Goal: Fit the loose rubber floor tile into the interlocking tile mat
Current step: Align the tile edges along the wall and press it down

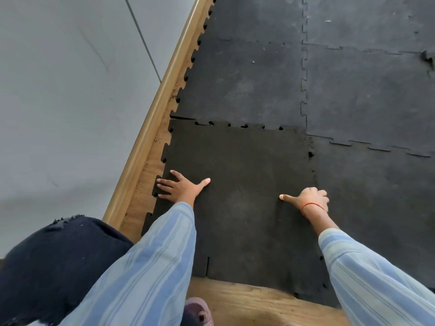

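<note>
The loose black rubber tile (242, 184) lies in the near left corner of the dark interlocking mat (353, 90). Its far edge overlaps the neighbouring tile's teeth, with small gaps showing along that seam, and its right edge has gaps at a few notches. My left hand (181, 187) rests flat on the tile's left edge, fingers spread over the teeth. My right hand (310, 200) sits on the tile's right edge, thumb stretched out to the left and fingers curled down at the seam. Whether those fingers grip the edge is hidden.
A grey wall (70, 90) with a wooden skirting strip (150, 128) runs along the left. Bare wooden floor (254, 304) shows at the near edge and in a narrow band beside the skirting. My dark trouser knee (58, 260) and a shoe (197, 311) are at the bottom left.
</note>
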Demonstrator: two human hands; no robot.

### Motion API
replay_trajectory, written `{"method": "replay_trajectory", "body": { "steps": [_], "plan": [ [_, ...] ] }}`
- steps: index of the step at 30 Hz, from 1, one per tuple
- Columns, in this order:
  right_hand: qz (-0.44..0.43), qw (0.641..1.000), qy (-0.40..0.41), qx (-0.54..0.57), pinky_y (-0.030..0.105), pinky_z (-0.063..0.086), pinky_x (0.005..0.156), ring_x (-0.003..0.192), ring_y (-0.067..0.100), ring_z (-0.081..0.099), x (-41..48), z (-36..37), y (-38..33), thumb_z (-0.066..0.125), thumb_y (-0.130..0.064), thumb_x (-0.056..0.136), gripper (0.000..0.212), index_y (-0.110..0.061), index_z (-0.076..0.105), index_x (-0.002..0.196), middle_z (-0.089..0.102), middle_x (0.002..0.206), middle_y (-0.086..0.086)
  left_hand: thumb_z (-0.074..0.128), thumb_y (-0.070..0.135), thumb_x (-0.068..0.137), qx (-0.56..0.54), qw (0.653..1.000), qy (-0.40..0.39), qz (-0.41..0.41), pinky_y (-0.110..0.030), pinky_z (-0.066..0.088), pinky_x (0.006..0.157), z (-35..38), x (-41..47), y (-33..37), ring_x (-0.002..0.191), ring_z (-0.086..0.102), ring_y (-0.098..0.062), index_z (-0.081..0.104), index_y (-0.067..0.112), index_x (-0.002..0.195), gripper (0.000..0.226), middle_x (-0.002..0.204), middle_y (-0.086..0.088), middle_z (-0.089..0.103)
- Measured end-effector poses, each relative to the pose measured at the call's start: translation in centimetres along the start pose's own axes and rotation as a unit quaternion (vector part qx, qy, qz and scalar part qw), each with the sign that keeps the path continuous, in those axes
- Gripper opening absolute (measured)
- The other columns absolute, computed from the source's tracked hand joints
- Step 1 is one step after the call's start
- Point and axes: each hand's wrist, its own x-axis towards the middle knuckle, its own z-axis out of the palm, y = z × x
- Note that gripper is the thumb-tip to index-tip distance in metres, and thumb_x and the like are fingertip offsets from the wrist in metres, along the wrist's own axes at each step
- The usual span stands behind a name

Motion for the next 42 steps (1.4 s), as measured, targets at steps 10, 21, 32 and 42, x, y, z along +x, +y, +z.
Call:
{"method": "replay_trajectory", "body": {
  "steps": [10, 21, 32, 42],
  "plan": [
    [0.003, 0.993, 0.093, 0.066, 0.043, 0.039, 0.101, 0.12, 0.041, 0.042, -1.9, 1.9, 0.7, 0.073, -0.069, 0.06, 0.104, 0.008, 0.045, 0.125, 0.045, 0.13, 0.026, 0.079, 0.056, 0.066, -0.081, 0.996, 0.02, 0.029, -0.059, 0.008, 0.118, -2.4, 4.7, 0.7, 0.15, 0.003, -0.033, -0.005, 0.009, 0.153, 0.129, 0.162, -0.014, 0.0],
    [0.023, 0.994, 0.083, 0.069, 0.044, 0.04, 0.102, 0.123, 0.038, 0.04, -3.8, 3.4, -1.0, 0.072, -0.075, 0.053, 0.121, 0.01, 0.038, 0.133, 0.041, 0.133, 0.022, 0.077, 0.054, 0.07, -0.064, 0.996, 0.047, 0.05, -0.051, 0.009, 0.121, -3.0, 7.3, 0.7, 0.15, 0.003, -0.03, -0.001, 0.009, 0.154, 0.123, 0.163, -0.012, 0.001],
    [-0.003, 0.993, 0.073, 0.096, 0.047, 0.042, 0.099, 0.125, 0.038, 0.037, -3.9, 3.3, -1.8, 0.071, -0.071, 0.059, 0.108, 0.009, 0.045, 0.126, 0.04, 0.131, 0.02, 0.078, 0.053, 0.07, -0.067, 0.996, 0.044, 0.035, -0.052, 0.011, 0.12, -3.3, 8.7, -0.4, 0.15, 0.006, -0.033, -0.001, 0.011, 0.154, 0.122, 0.163, -0.011, 0.001],
    [-0.093, 0.983, 0.153, 0.043, 0.034, 0.047, 0.067, 0.089, 0.037, 0.063, -1.5, -0.3, 0.0, 0.066, -0.054, 0.079, 0.054, -0.003, 0.063, 0.066, 0.07, 0.088, 0.019, 0.058, 0.062, 0.083, 0.077, 0.98, 0.025, 0.183, -0.057, 0.004, 0.118, -1.0, 5.5, 3.9, 0.15, -0.011, -0.029, -0.005, 0.011, 0.154, 0.108, 0.162, -0.011, -0.014]
  ]
}}
